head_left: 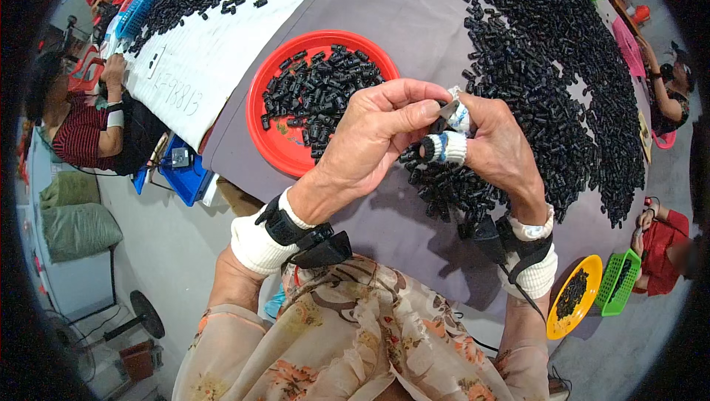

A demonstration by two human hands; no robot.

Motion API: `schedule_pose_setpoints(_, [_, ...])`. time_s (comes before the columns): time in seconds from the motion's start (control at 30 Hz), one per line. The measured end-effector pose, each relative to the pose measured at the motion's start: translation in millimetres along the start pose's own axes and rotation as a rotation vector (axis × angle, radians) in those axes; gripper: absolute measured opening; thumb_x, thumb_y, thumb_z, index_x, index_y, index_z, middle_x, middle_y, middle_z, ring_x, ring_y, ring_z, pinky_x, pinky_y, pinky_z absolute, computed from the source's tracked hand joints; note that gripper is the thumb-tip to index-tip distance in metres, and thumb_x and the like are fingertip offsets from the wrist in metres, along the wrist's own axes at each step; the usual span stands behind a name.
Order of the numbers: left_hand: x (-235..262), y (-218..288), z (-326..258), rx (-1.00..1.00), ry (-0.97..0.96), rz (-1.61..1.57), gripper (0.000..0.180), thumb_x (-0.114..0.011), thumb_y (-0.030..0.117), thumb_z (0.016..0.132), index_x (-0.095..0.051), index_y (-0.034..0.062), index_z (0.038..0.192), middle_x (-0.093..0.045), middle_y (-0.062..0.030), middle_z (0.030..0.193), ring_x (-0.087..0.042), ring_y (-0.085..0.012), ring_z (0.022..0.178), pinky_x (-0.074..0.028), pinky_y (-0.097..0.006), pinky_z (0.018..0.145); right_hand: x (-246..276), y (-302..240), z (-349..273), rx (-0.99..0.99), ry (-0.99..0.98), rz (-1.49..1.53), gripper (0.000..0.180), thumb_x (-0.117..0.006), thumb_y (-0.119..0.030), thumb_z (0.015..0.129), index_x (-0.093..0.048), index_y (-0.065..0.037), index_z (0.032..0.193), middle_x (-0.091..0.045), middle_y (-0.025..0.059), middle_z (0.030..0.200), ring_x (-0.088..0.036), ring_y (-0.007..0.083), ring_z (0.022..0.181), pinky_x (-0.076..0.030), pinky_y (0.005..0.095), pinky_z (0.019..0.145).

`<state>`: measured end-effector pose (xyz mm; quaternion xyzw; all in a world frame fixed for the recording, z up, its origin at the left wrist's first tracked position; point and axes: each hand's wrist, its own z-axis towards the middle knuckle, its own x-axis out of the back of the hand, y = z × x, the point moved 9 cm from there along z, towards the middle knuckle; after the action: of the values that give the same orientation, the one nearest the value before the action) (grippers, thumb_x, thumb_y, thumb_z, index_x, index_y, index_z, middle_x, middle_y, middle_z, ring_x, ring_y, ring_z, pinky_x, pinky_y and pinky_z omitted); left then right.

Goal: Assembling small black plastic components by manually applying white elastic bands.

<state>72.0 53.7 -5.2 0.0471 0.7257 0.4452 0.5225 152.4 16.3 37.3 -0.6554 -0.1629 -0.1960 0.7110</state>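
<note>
My left hand (367,124) and my right hand (504,148) meet over the grey table cover, fingertips pinched close together. Between them shows the edge of a small grey, flat, pointed piece (448,110), held by my right fingers; its kind is unclear. Whatever my left thumb and forefinger pinch is hidden. White cloth finger covers (455,147) wrap the thumb and a finger of my right hand. Left of my hands, a red round tray (260,131) holds many small black cylindrical parts (325,90). Under and beyond my right hand spreads a large heap of similar black parts (532,68).
A white sheet (222,46) with another black heap lies at the far left. A yellow tray (592,272) and a green basket (617,283) stand at the right. People sit around the table, one in a striped top (81,131) at left. A blue crate (181,168) sits below the left edge.
</note>
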Motion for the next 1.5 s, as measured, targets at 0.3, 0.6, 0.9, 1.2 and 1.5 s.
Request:
schedule_pose_setpoints(0.3, [-2.5,3.5,3.7,-0.005,-0.033,-0.106,0.023,-0.057,0.009,0.084,-0.054,0.0001,0.105,-0.06,-0.006,0.092,-0.059,-0.0128,0.081,-0.049,-0.027,0.074,3.9,-4.6,-0.6,-0.012,0.038,0.032,0.026,-0.073,-0.016,0.065,-0.056,-0.001,0.078,-0.055,0.0028,0.06,-0.046,0.0076,0.054,-0.04,0.0261,0.05])
schedule_pose_setpoints(0.6, [-1.1,-6.4,2.9,0.027,-0.035,-0.204,0.026,-0.056,0.006,0.084,-0.048,0.0019,0.108,-0.057,-0.0037,0.09,-0.057,-0.0104,0.082,-0.046,-0.024,0.074,14.0,-10.5,-5.5,0.02,0.201,0.108,0.04,-0.077,-0.008,0.061,-0.056,-0.004,0.095,-0.059,-0.0002,0.072,-0.051,0.0047,0.061,-0.043,0.0209,0.053])
schedule_pose_setpoints(0.9, [-1.1,1.7,1.0,0.018,0.013,-0.063,0.026,-0.055,0.003,0.081,-0.047,0.0004,0.106,-0.058,-0.0059,0.089,-0.058,-0.0125,0.082,-0.048,-0.025,0.072,13.7,-15.4,-3.6,0.085,0.21,0.014,0.039,-0.075,-0.01,0.062,-0.055,-0.003,0.095,-0.059,0.0012,0.067,-0.051,0.0055,0.055,-0.043,0.0212,0.049])
schedule_pose_setpoints(1.2, [-4.5,-0.2,-0.1,-0.009,-0.01,-0.192,0.025,-0.052,0.009,0.087,-0.049,-0.0004,0.11,-0.057,-0.0062,0.094,-0.057,-0.0139,0.085,-0.048,-0.028,0.078,16.2,-12.7,-3.6,0.052,0.243,0.01,0.037,-0.076,-0.012,0.063,-0.054,-0.004,0.091,-0.059,0.0023,0.067,-0.052,0.0068,0.055,-0.043,0.0221,0.05])
schedule_pose_setpoints(1.5, [-1.0,-1.2,-1.7,-0.014,-0.008,-0.128,0.022,-0.051,0.007,0.087,-0.053,-0.0011,0.107,-0.058,-0.0053,0.093,-0.056,-0.0118,0.084,-0.047,-0.027,0.077,15.0,-5.4,0.7,0.002,0.156,-0.027,0.034,-0.078,-0.018,0.06,-0.054,-0.003,0.08,-0.057,0.0036,0.064,-0.051,0.0105,0.053,-0.042,0.0258,0.05])
